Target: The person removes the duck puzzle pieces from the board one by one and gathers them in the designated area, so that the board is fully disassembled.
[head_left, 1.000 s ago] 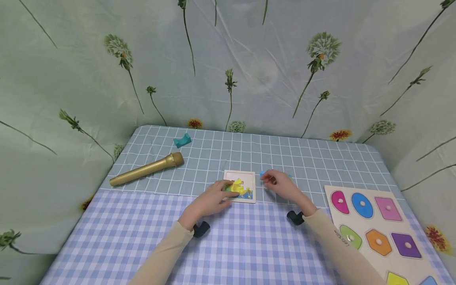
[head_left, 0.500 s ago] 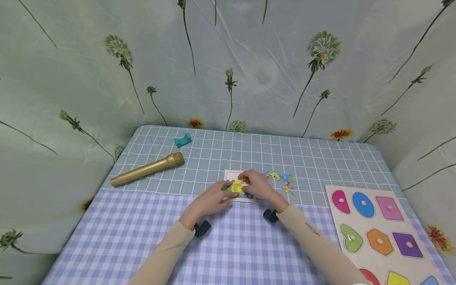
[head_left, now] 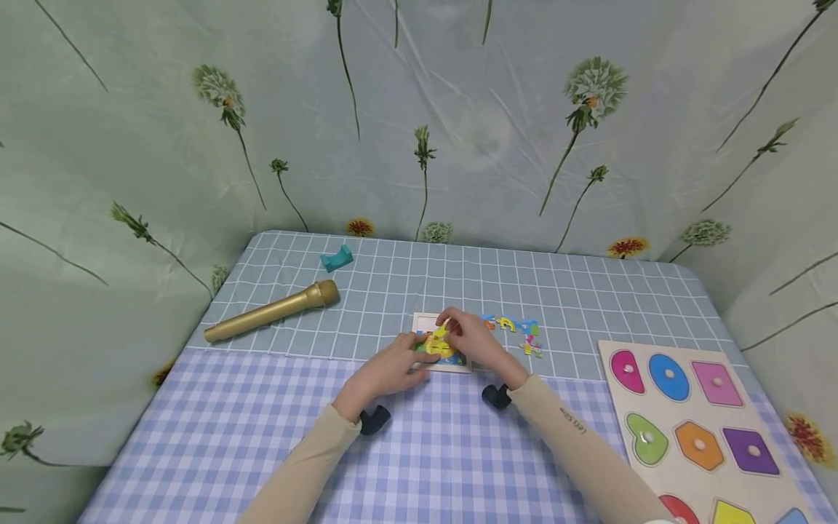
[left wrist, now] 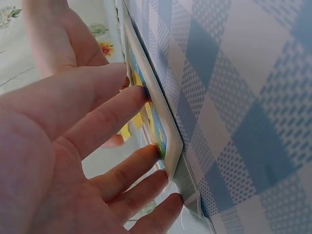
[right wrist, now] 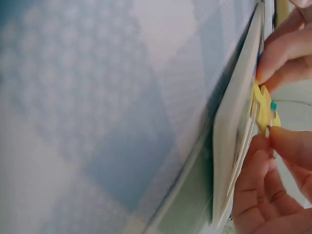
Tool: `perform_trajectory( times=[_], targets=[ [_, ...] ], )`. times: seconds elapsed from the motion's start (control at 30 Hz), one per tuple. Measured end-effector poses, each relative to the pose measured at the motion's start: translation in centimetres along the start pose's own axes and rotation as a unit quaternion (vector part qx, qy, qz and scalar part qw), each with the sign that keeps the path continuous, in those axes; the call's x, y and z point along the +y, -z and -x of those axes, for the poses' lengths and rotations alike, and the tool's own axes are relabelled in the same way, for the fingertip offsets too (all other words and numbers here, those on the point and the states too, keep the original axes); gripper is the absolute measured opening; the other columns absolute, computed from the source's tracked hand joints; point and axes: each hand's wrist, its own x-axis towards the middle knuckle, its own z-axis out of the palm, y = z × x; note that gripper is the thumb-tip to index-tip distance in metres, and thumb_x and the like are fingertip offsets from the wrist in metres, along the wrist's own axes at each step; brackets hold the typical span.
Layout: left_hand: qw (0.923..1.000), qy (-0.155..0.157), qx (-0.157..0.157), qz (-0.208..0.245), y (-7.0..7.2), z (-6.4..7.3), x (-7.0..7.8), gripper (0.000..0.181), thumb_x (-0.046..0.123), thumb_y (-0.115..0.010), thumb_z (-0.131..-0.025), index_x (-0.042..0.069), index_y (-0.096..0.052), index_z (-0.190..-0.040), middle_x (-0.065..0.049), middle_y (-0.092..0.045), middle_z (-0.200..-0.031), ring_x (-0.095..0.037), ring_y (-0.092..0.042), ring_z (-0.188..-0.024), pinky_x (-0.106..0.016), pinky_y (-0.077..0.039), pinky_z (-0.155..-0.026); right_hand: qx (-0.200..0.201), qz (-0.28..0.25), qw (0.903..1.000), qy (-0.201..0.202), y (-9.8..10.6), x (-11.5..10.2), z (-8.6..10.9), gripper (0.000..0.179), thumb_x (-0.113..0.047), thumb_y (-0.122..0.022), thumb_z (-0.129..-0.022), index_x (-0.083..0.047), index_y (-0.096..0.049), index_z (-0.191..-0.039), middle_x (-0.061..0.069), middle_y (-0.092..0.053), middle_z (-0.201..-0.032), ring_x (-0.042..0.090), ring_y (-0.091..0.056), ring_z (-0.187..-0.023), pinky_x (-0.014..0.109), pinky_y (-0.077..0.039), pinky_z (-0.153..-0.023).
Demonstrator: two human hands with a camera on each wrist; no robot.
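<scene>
A small wooden jigsaw tray (head_left: pixel 425 319) with a partly filled yellow and blue picture lies in the middle of the table. My left hand (head_left: pixel 388 366) rests on its left side, fingers extended; in the left wrist view the fingertips (left wrist: pixel 152 152) touch the picture and the tray's edge. Over the tray's right half, my right hand (head_left: pixel 478 342) pinches a yellow puzzle piece (right wrist: pixel 263 109) between thumb and forefinger. In the right wrist view that piece stands tilted just off the picture. Both hands cover parts of the tray.
Several loose puzzle pieces (head_left: pixel 505 324) lie right of the tray. A knobbed shape board (head_left: pixel 644 400) is at the right. A gold microphone (head_left: pixel 271 311) and a teal curved block (head_left: pixel 337 258) lie at the left. A flowered curtain (head_left: pixel 366 160) hangs behind the table.
My right hand has come left from the loose pieces to the tray, bringing the yellow puzzle piece, and then shifted only slightly there. My left hand has stayed on the tray.
</scene>
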Motion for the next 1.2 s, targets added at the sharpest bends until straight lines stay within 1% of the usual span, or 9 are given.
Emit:
perform_trajectory(
  times=[0.1, 0.2, 0.4, 0.57, 0.7, 0.8, 0.9, 1.07, 1.2],
  targets=[
    [1.0000, 0.001, 0.002, -0.001, 0.0, 0.0, 0.0, 0.034, 0.022, -0.062, -0.093, 0.012, -0.065, -0.126, -0.021, -0.041, -0.142, -0.036, -0.039, -0.127, -0.045, -0.040, -0.100, 0.006, -0.041, 0.9991, -0.010, 0.8, 0.4, 0.3, 0.022, 0.005, -0.058, -0.087, -0.002, -0.059, -0.108, 0.006, -0.057, -0.082, 0.017, -0.051, -0.069, 0.029, -0.044, -0.062],
    [1.0000, 0.009, 0.002, -0.001, 0.0, 0.0, 0.1, 0.034, 0.023, -0.061, -0.093, 0.013, -0.064, -0.126, -0.020, -0.041, -0.142, -0.035, -0.039, -0.127, -0.045, -0.039, -0.100, 0.022, -0.070, 0.9970, -0.023, 1.9, 1.0, 0.7, 0.021, 0.006, -0.060, -0.084, 0.001, -0.059, -0.104, 0.006, -0.057, -0.080, 0.015, -0.050, -0.066, 0.026, -0.043, -0.057],
    [0.9998, 0.017, 0.001, 0.005, 0.1, 0.0, 0.2, 0.035, 0.023, -0.062, -0.093, 0.013, -0.065, -0.126, -0.019, -0.040, -0.143, -0.035, -0.038, -0.128, -0.045, -0.038, -0.102, 0.041, -0.083, 0.9930, -0.073, 4.8, 2.8, 2.2, 0.019, 0.007, -0.061, -0.082, 0.004, -0.059, -0.100, 0.006, -0.055, -0.078, 0.015, -0.048, -0.065, 0.023, -0.042, -0.054],
    [0.9998, 0.018, 0.001, 0.005, 0.0, 0.1, 0.2, 0.035, 0.023, -0.062, -0.093, 0.013, -0.065, -0.126, -0.018, -0.039, -0.144, -0.034, -0.038, -0.128, -0.044, -0.038, -0.102, 0.043, -0.049, 0.9933, -0.095, 7.0, 3.8, 3.8, 0.018, 0.006, -0.059, -0.084, 0.006, -0.060, -0.102, 0.010, -0.057, -0.081, 0.019, -0.050, -0.070, 0.027, -0.043, -0.058],
    [0.9998, 0.018, 0.003, 0.007, -0.1, 0.0, 0.1, 0.035, 0.023, -0.063, -0.093, 0.012, -0.065, -0.125, -0.019, -0.040, -0.144, -0.034, -0.038, -0.128, -0.044, -0.039, -0.101, 0.035, -0.022, 0.9931, -0.110, 7.9, 4.7, 4.6, 0.019, 0.006, -0.058, -0.084, 0.007, -0.061, -0.103, 0.010, -0.057, -0.083, 0.019, -0.050, -0.072, 0.028, -0.043, -0.059],
    [0.9998, 0.017, 0.004, 0.005, -0.2, 0.0, 0.0, 0.034, 0.022, -0.063, -0.093, 0.012, -0.065, -0.125, -0.019, -0.040, -0.143, -0.034, -0.038, -0.128, -0.045, -0.039, -0.101, 0.037, 0.003, 0.9931, -0.111, 8.0, 5.2, 4.7, 0.017, 0.007, -0.059, -0.082, 0.006, -0.061, -0.099, 0.009, -0.056, -0.081, 0.019, -0.049, -0.072, 0.029, -0.043, -0.060],
    [0.9998, 0.017, 0.005, 0.004, -0.3, -0.1, 0.0, 0.034, 0.022, -0.062, -0.093, 0.013, -0.065, -0.125, -0.019, -0.040, -0.143, -0.034, -0.038, -0.128, -0.045, -0.039, -0.101, 0.048, 0.046, 0.9929, -0.099, 7.8, 5.4, 4.7, 0.014, 0.007, -0.061, -0.081, 0.004, -0.062, -0.094, 0.007, -0.057, -0.077, 0.018, -0.050, -0.070, 0.029, -0.043, -0.061],
    [0.9998, 0.015, 0.009, -0.003, -0.3, -0.1, -0.1, 0.033, 0.023, -0.062, -0.093, 0.014, -0.065, -0.125, -0.018, -0.041, -0.141, -0.033, -0.039, -0.127, -0.044, -0.039, -0.101, 0.047, 0.112, 0.9896, -0.078, 7.1, 5.5, 4.5, 0.011, 0.007, -0.060, -0.080, 0.002, -0.062, -0.090, 0.003, -0.056, -0.074, 0.015, -0.049, -0.068, 0.028, -0.042, -0.060],
    [0.9998, 0.004, 0.019, -0.008, -0.4, 0.0, -0.3, 0.033, 0.023, -0.062, -0.094, 0.014, -0.066, -0.125, -0.019, -0.042, -0.137, -0.033, -0.042, -0.124, -0.044, -0.040, -0.101, 0.043, 0.137, 0.9876, -0.064, 6.8, 5.4, 4.3, 0.012, 0.009, -0.059, -0.078, 0.001, -0.060, -0.087, 0.002, -0.053, -0.072, 0.016, -0.047, -0.066, 0.028, -0.040, -0.059]
  ],
)
